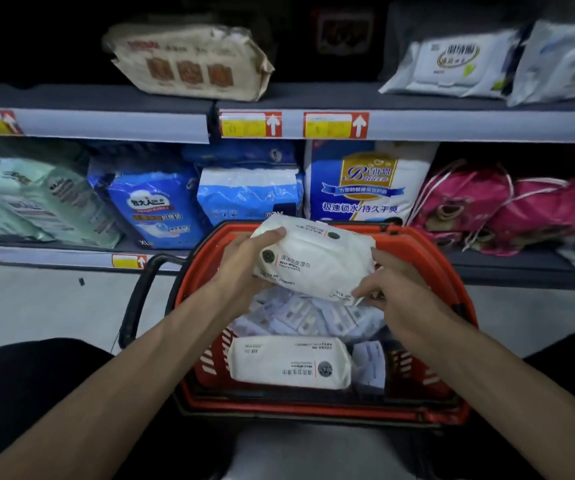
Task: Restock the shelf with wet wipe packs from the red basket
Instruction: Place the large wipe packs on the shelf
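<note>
Fingers [271, 235] of left hand [244, 263] and right hand [398, 291] grip opposite ends of the wet wipe pack [317, 261], held crosswise over the red basket [443, 271], with the shelf [331, 98] ahead and above.

one head-worn view looks forward and down, close over the red basket [428, 251], facing the shelves [452, 124].

Clear gap on upper shelf [313, 95] between brown pack [189, 60] and white wipe packs [452, 64]. Blocked along lower shelf [521, 268] by blue packs [154, 202], pink bags [507, 209]. Black basket handle [140, 292] at left.
</note>
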`<action>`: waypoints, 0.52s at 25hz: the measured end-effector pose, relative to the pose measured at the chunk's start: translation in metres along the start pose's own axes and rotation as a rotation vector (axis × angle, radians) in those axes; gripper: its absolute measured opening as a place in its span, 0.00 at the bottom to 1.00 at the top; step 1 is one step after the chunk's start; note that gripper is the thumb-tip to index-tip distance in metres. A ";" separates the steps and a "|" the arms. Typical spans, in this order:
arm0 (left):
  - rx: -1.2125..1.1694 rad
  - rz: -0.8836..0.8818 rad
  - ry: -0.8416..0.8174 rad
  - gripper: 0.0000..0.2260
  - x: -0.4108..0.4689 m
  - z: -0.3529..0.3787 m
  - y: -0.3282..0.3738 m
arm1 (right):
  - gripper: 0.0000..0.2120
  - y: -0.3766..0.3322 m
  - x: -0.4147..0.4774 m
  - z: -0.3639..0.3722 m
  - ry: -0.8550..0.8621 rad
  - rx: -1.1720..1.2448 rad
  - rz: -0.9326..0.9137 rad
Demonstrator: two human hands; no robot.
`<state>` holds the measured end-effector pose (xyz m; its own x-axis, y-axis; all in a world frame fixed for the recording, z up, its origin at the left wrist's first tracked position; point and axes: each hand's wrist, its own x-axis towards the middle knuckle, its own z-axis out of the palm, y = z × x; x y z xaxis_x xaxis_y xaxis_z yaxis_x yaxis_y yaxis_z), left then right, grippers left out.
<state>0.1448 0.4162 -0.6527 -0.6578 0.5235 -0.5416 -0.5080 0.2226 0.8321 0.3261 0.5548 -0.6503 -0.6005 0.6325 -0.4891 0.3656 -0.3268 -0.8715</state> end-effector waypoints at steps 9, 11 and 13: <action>-0.380 0.001 -0.031 0.12 0.004 -0.016 0.021 | 0.43 -0.017 0.007 0.012 0.148 -0.749 -0.928; -0.371 0.015 -0.053 0.10 0.000 -0.017 0.029 | 0.48 -0.027 0.010 0.013 0.162 -0.739 -0.999; -0.344 0.025 -0.075 0.12 -0.004 -0.019 0.036 | 0.51 -0.034 0.013 0.011 0.128 -0.739 -0.957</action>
<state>0.1189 0.4068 -0.6231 -0.6365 0.5869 -0.5004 -0.6579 -0.0744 0.7495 0.2983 0.5664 -0.6278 -0.7902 0.4776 0.3842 0.1553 0.7624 -0.6282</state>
